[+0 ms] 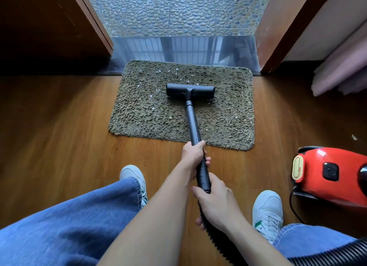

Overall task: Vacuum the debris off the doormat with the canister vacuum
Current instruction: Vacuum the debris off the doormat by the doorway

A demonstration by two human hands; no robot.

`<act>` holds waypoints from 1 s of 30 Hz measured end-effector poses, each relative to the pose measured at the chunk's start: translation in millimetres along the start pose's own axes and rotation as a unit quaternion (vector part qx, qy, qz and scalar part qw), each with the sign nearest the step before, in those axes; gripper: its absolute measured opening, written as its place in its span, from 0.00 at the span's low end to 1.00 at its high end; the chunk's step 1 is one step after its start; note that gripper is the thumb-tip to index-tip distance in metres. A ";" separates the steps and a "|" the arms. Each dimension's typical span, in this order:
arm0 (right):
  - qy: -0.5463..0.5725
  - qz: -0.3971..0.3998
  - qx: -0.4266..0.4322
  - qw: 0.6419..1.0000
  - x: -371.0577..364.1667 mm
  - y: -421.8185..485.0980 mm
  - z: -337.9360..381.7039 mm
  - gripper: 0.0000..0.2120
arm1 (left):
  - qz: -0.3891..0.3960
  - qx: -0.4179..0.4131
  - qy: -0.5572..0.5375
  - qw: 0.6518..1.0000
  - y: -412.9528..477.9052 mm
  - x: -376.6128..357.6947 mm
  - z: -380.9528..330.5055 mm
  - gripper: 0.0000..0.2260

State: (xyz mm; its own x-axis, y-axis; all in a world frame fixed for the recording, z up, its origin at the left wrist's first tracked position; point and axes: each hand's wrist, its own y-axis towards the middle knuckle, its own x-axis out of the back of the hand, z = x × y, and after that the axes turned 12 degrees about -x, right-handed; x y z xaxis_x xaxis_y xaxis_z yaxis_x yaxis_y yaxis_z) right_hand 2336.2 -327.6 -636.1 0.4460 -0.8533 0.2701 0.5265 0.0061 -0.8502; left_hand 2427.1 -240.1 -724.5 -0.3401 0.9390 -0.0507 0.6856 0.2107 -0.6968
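Doormat [139, 114]: frame centre, against the threshold; pale debris [158, 72] mostly upper and left.
Floor head [190, 90]: flat on mat centre, for suction contact.
Wand [193, 124]: left hand [193, 153] fingers wrapped forward, steering; right hand [216, 205] clenched on handle end, pushing.
Canister vacuum [327, 166]: right edge, on floor.
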 end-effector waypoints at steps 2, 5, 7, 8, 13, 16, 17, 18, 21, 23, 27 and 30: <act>-0.003 0.001 -0.004 1.000 0.3 -1.4 -2.8 0.03 | -0.002 0.002 0.003 1.000 -2.2 -0.2 3.0 0.06; -0.008 0.000 -0.004 1.000 2.8 -7.5 -9.8 0.04 | 0.000 0.005 0.005 1.000 -9.4 -2.8 7.3 0.07; -0.010 -0.002 -0.006 1.000 5.6 -14.6 -17.3 0.04 | 0.009 0.010 0.006 1.000 -18.3 -7.0 12.1 0.07; -0.011 -0.004 -0.008 1.000 6.9 -19.2 -22.2 0.05 | 0.015 0.013 0.008 1.000 -24.0 -9.6 16.0 0.07; -0.007 -0.009 -0.021 1.000 17.6 -47.3 -46.9 0.11 | 0.032 0.023 0.017 0.999 -51.6 -25.4 40.5 0.07; 0.000 -0.011 -0.026 1.000 25.0 -57.4 -59.0 0.12 | 0.039 0.026 0.013 0.999 -62.1 -35.7 52.5 0.07; 0.001 -0.013 -0.029 1.000 26.6 -59.4 -62.7 0.13 | 0.039 0.027 0.015 0.999 -65.1 -38.8 55.8 0.07; 0.003 -0.016 -0.031 0.999 27.9 -60.8 -65.8 0.13 | 0.039 0.027 0.016 0.999 -67.3 -41.6 58.4 0.07; 0.006 -0.022 -0.028 0.999 31.1 -59.7 -70.0 0.16 | 0.037 0.026 0.018 0.999 -68.5 -47.1 60.3 0.07; 0.009 -0.022 -0.025 0.999 33.2 -53.8 -68.0 0.17 | 0.035 0.024 0.020 0.999 -63.0 -49.3 57.2 0.07; 0.035 -0.034 -0.018 0.999 39.0 -32.9 -55.5 0.21 | 0.043 0.015 0.024 0.999 -39.3 -57.3 43.1 0.07; 0.045 -0.043 -0.013 0.998 46.0 -12.9 -40.9 0.17 | 0.045 0.005 0.025 0.999 -17.5 -65.3 28.0 0.07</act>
State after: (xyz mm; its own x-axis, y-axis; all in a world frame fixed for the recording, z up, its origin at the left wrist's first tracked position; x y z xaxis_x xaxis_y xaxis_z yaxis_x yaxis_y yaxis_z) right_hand 2320.3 -388.3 -631.2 0.3323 -0.8935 0.3021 0.5400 -0.0824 -0.8377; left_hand 2419.3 -312.7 -729.0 -0.2446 0.9665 -0.0777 0.7049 0.1223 -0.6986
